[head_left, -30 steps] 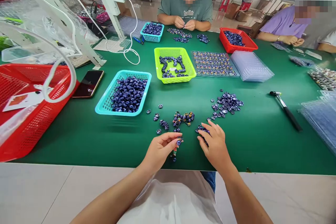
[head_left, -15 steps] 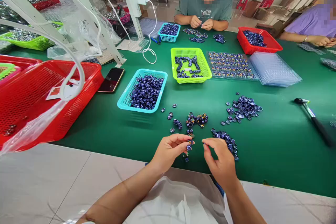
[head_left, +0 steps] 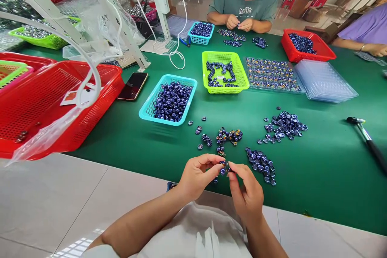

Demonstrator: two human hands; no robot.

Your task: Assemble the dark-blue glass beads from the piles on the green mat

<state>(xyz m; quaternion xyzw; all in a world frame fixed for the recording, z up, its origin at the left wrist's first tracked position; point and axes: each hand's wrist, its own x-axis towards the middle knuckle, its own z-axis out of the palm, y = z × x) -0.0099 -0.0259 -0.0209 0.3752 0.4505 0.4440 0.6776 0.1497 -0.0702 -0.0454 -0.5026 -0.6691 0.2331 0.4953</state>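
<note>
My left hand (head_left: 195,178) pinches a small shiny purple-blue bead-like piece (head_left: 223,171) between thumb and fingertips. Close against it, my right hand (head_left: 248,194) has thumb and forefinger closed on a small dark disc (head_left: 230,169), partly covered by the fingers. Whether the two pieces touch, I cannot tell. Just beyond the hands lies a cluster of purple and gold-patterned pieces (head_left: 234,136). To the right of my right hand is a pile of purple discs (head_left: 261,165), with a second pile of discs (head_left: 287,124) farther back.
A blue basket (head_left: 143,113) of purple rings stands left, beside a phone (head_left: 133,86) and a red basket (head_left: 99,123). Behind are a green basket (head_left: 206,82), a filled clear tray (head_left: 272,74) and stacked trays (head_left: 326,80). A hammer (head_left: 367,139) lies right. A co-worker (head_left: 242,6) sits opposite.
My right hand has moved left to meet the piece held in my left hand. The camera view has shifted slightly; the baskets and piles stay put.
</note>
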